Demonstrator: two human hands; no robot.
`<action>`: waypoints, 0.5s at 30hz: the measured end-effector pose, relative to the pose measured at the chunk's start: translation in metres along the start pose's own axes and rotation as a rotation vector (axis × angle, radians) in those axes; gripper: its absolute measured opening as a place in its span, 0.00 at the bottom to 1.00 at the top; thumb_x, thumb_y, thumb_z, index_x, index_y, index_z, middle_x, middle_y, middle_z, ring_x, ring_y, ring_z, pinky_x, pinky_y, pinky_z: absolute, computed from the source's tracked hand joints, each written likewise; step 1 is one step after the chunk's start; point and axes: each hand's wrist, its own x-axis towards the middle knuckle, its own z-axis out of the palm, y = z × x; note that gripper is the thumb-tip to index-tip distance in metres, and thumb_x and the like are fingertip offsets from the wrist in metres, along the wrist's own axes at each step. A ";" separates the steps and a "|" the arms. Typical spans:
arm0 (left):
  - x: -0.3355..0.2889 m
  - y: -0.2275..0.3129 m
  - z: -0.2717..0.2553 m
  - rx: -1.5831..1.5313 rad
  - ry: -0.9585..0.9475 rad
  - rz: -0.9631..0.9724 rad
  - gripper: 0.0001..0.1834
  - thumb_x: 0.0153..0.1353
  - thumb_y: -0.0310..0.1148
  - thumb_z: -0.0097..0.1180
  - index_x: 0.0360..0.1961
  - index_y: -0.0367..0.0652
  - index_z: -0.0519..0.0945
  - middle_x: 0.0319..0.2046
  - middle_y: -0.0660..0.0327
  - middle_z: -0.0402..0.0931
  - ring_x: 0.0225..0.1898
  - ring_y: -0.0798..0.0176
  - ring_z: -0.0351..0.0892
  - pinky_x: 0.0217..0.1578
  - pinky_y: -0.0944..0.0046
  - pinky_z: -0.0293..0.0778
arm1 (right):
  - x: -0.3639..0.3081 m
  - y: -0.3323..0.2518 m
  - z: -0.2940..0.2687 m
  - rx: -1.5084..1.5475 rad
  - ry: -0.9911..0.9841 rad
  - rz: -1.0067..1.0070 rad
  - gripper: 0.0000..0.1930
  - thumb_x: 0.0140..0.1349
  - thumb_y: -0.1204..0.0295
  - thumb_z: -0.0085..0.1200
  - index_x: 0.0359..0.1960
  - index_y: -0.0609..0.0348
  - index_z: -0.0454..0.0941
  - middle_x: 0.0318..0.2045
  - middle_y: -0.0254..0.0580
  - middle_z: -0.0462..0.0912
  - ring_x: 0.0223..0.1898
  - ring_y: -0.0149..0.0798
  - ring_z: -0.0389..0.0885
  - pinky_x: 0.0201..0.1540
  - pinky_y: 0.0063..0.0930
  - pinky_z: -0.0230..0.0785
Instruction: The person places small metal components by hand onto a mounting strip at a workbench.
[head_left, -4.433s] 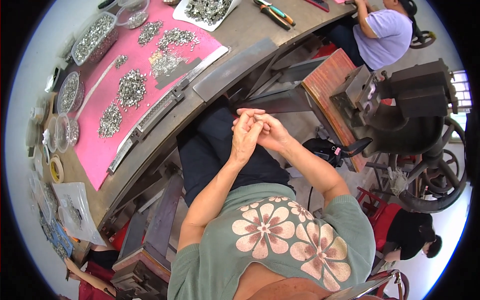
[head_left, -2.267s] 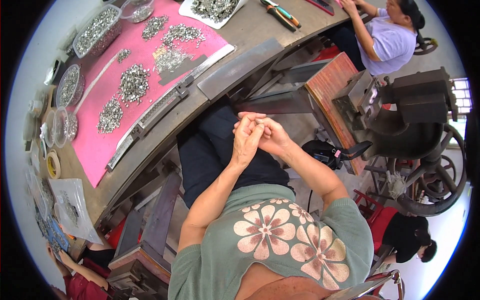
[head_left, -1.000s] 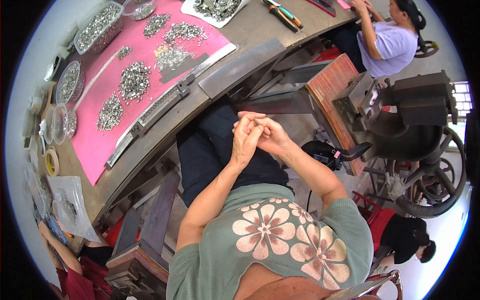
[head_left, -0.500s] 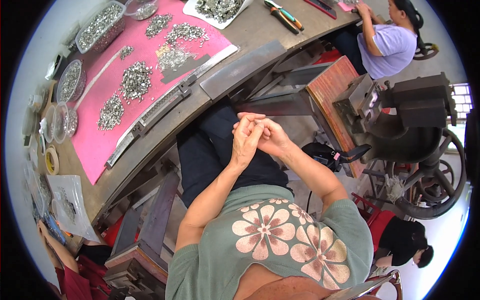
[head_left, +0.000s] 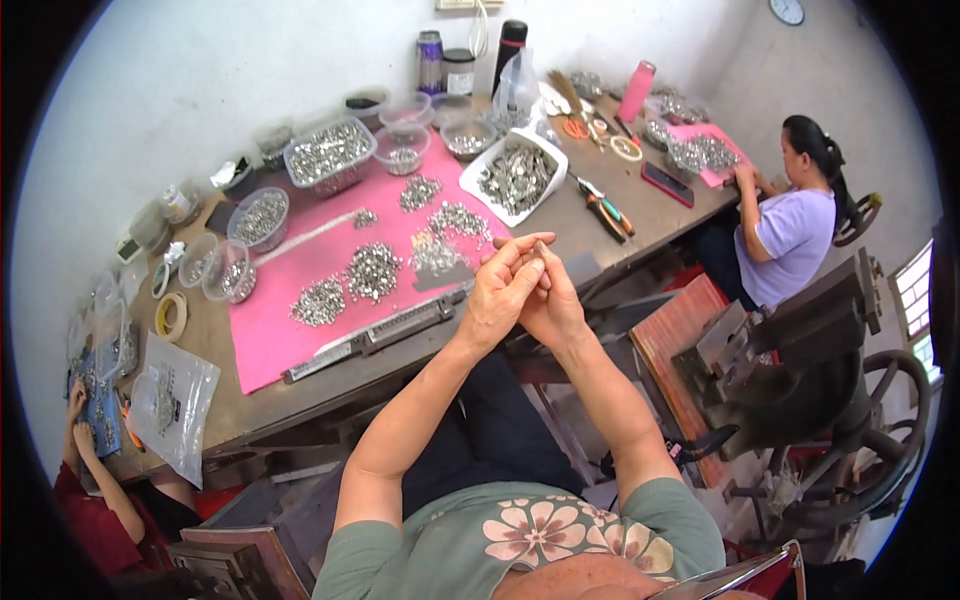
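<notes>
My left hand [head_left: 500, 295] and my right hand [head_left: 552, 305] are pressed together above the table's front edge, fingers closed and interlaced. Anything between them is hidden by the fingers. Just left of them a pink mat [head_left: 262, 335] bears several heaps of small silvery metal pieces, among them a near heap [head_left: 318, 301] and a larger heap [head_left: 373, 271]. By my left wrist a steel ruler-like bar [head_left: 405, 322] lies along the mat's front edge. Beyond my hands stands a white tray [head_left: 552, 150] full of flat metal pieces.
Clear tubs of metal parts, one a rectangular tub [head_left: 330, 155], line the back. Pliers [head_left: 604, 210] and a phone [head_left: 667, 185] lie to the right. A tape roll [head_left: 171, 315] and a plastic bag [head_left: 180, 400] lie left. Co-workers sit at both sides; a hand press [head_left: 800, 370] stands right.
My joined hands have moved forward and up from above my lap to the table's front edge, still closed together. The view has tilted up, bringing the wall and the table's back into sight.
</notes>
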 end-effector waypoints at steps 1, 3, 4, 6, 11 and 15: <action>0.004 0.004 -0.003 0.008 0.009 -0.004 0.19 0.70 0.29 0.48 0.60 0.35 0.72 0.28 0.69 0.72 0.32 0.77 0.71 0.38 0.75 0.69 | 0.007 0.000 0.009 0.063 0.033 -0.017 0.26 0.73 0.54 0.40 0.59 0.67 0.67 0.51 0.48 0.76 0.56 0.42 0.74 0.63 0.37 0.64; 0.011 0.007 -0.010 0.031 0.037 0.004 0.20 0.70 0.29 0.49 0.61 0.36 0.72 0.28 0.70 0.71 0.32 0.77 0.70 0.37 0.76 0.69 | 0.016 -0.001 0.025 -0.009 0.023 -0.023 0.30 0.74 0.52 0.38 0.63 0.68 0.63 0.44 0.41 0.77 0.55 0.34 0.73 0.63 0.36 0.62; 0.013 0.007 -0.014 0.026 0.038 -0.011 0.20 0.70 0.29 0.49 0.61 0.36 0.72 0.28 0.70 0.71 0.31 0.77 0.70 0.37 0.76 0.70 | 0.019 0.000 0.030 0.041 0.030 -0.009 0.29 0.74 0.53 0.38 0.62 0.69 0.64 0.45 0.41 0.77 0.54 0.33 0.74 0.62 0.35 0.63; 0.014 0.005 -0.019 -0.006 0.055 -0.040 0.20 0.70 0.30 0.49 0.61 0.36 0.72 0.29 0.70 0.71 0.31 0.77 0.70 0.36 0.75 0.70 | 0.022 0.002 0.034 0.143 0.054 0.024 0.27 0.74 0.55 0.38 0.61 0.69 0.65 0.45 0.42 0.77 0.52 0.33 0.74 0.61 0.33 0.64; 0.016 -0.004 -0.021 -0.062 0.098 -0.056 0.18 0.70 0.30 0.50 0.58 0.37 0.75 0.26 0.72 0.73 0.28 0.80 0.70 0.32 0.78 0.70 | 0.044 0.023 -0.033 0.184 -0.021 -0.007 0.12 0.69 0.56 0.50 0.35 0.49 0.76 0.24 0.25 0.75 0.30 0.23 0.73 0.37 0.21 0.67; 0.013 -0.006 -0.025 -0.033 0.090 -0.084 0.20 0.70 0.31 0.50 0.60 0.35 0.72 0.30 0.70 0.72 0.31 0.78 0.70 0.35 0.76 0.70 | 0.045 0.031 -0.047 0.146 0.111 0.014 0.13 0.69 0.56 0.52 0.27 0.43 0.79 0.18 0.20 0.74 0.24 0.21 0.72 0.31 0.19 0.68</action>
